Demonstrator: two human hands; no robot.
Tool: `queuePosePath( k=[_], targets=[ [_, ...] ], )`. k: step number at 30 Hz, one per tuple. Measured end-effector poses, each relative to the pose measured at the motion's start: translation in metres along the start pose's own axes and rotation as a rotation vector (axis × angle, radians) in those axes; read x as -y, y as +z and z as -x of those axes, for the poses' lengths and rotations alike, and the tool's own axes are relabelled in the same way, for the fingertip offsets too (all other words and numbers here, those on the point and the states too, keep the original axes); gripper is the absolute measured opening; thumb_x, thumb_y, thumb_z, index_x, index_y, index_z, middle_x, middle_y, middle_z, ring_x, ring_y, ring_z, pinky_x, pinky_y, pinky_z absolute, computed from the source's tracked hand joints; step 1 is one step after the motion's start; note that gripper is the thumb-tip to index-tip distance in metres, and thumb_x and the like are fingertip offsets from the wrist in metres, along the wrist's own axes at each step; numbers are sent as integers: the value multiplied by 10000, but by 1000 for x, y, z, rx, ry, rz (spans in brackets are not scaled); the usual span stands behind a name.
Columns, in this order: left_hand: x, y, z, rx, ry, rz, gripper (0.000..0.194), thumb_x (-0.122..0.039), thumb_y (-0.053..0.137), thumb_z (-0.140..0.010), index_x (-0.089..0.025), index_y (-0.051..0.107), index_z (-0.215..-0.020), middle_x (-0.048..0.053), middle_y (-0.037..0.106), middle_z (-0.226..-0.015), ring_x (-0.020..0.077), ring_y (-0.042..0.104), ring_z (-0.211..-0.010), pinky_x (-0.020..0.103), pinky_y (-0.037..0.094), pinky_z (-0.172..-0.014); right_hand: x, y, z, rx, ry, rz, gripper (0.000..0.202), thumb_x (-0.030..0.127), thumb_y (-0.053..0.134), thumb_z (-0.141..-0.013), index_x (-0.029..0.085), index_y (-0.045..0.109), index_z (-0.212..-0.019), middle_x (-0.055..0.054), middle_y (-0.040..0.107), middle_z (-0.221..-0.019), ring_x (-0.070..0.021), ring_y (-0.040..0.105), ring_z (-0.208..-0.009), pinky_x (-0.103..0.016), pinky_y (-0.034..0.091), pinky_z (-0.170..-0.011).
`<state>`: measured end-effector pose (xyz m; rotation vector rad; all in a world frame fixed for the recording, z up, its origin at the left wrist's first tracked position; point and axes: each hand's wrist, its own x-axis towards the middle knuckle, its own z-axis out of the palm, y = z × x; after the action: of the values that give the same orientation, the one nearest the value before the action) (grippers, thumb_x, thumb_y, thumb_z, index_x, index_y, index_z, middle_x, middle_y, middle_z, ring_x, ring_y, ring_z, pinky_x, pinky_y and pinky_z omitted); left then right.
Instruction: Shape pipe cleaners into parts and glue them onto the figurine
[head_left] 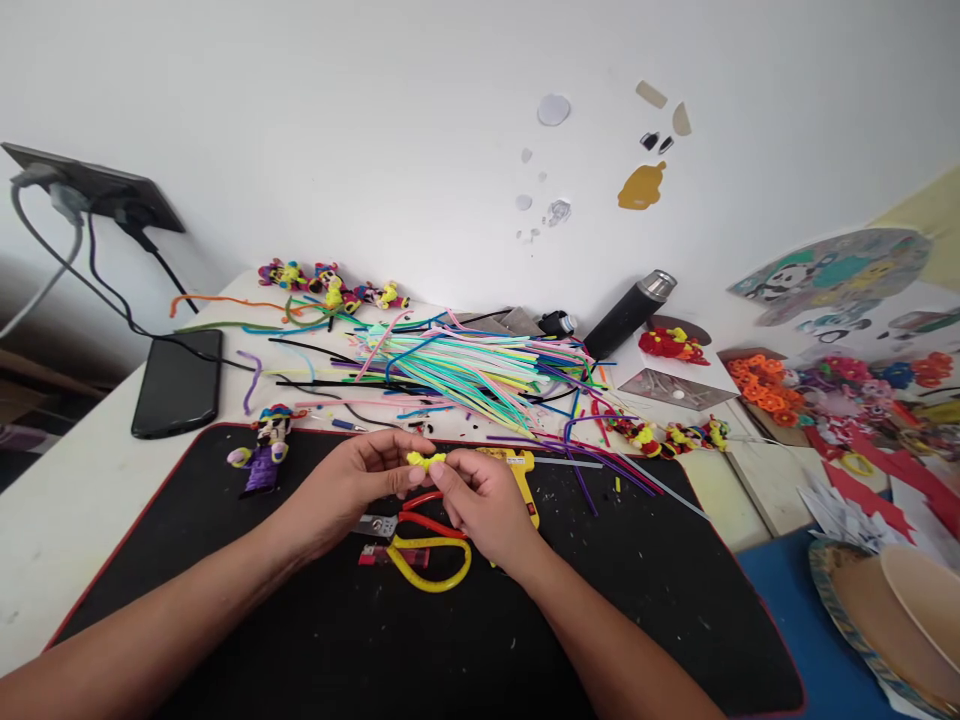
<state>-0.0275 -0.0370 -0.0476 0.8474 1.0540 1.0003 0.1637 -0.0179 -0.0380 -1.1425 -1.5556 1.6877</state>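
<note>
A small yellow fuzzy piece (426, 461) is pinched between the fingertips of both hands above the black mat (337, 640). My left hand (379, 472) holds its left end and my right hand (476, 490) its right end. Just below them on the mat lie scissors with one red and one yellow handle (442, 586), a red lighter (373, 555) and small pliers-like metal blades (377, 526). A yellow glue gun (525, 480) sits partly hidden behind my right hand. A purple doll figure (264, 455) lies to the left.
Colourful pipe cleaners (465, 370) pile up behind the mat. A phone (178, 383) lies at the left, a black flask (630, 315) leans at the back, and finished figures (667, 437) lie at the right. A bowl (922, 600) is at the far right.
</note>
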Motion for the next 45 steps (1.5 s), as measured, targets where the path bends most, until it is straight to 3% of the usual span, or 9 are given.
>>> queuePosePath(
  k=[5, 14, 19, 23, 27, 32, 36, 40, 45],
  targets=[
    [-2, 5, 1, -19, 28, -81, 344, -460, 910, -703, -180, 785, -858, 17, 730, -808, 147, 599, -721, 259, 509, -695, -8, 1, 2, -6, 2, -12, 442, 587, 599, -947, 195, 572, -747, 78, 455, -474, -75, 361, -404, -217, 281, -434],
    [-12, 8, 1, -28, 184, -288, 315, -497, 789, -811, -186, 757, -850, 20, 723, -810, 161, 626, -703, 273, 536, -672, -11, -3, 2, 25, -20, -4, 306, 493, 629, -945, 189, 634, -908, 78, 477, -545, -90, 412, -451, -218, 314, -458],
    [-12, -1, 0, -53, 293, -525, 283, -477, 704, -888, -201, 764, -903, 45, 774, -902, 212, 691, -843, 307, 542, -783, -4, -11, 3, -14, -69, 252, 242, 407, 613, -966, 187, 705, -925, 52, 515, -582, -112, 461, -520, -244, 326, -521],
    [-12, -8, -2, -77, 326, -700, 275, -468, 661, -919, -214, 763, -942, 43, 784, -946, 223, 701, -884, 299, 532, -783, 5, -17, 4, -9, -116, 506, 207, 363, 621, -977, 204, 735, -908, 39, 582, -622, -118, 483, -565, -255, 312, -565],
    [-12, -13, -3, -3, 315, -773, 242, -428, 637, -929, -218, 757, -911, 28, 776, -921, 211, 694, -866, 283, 516, -785, 12, -21, 5, 9, -182, 694, 182, 308, 614, -991, 222, 750, -906, 23, 672, -679, -129, 558, -619, -258, 320, -602],
    [-13, -12, -2, 120, 244, -833, 228, -395, 629, -924, -203, 748, -892, 14, 725, -820, 176, 622, -743, 249, 451, -662, 17, -26, 2, 61, -284, 859, 162, 268, 629, -992, 215, 774, -940, -27, 781, -843, -169, 681, -762, -266, 376, -681],
    [-16, -7, 2, 238, 106, -705, 233, -403, 675, -902, -184, 753, -891, -5, 672, -757, 137, 540, -657, 226, 401, -602, 26, -30, 0, 89, -299, 858, 124, 256, 673, -966, 216, 788, -940, -28, 795, -859, -174, 695, -782, -271, 394, -699],
    [-17, -4, 6, 295, -9, -353, 243, -412, 766, -844, -174, 752, -893, 1, 687, -781, 133, 575, -683, 229, 450, -654, 29, -30, -5, 90, -180, 589, 137, 303, 695, -945, 215, 779, -883, 5, 745, -771, -143, 633, -692, -250, 395, -643],
    [-10, -3, 6, 149, 19, -67, 268, -423, 842, -775, -182, 767, -866, -10, 673, -706, 115, 552, -605, 226, 475, -612, 13, -21, -7, 105, -54, 193, 300, 419, 591, -995, 187, 686, -830, 65, 503, -526, -101, 427, -467, -231, 334, -501]
  ],
)
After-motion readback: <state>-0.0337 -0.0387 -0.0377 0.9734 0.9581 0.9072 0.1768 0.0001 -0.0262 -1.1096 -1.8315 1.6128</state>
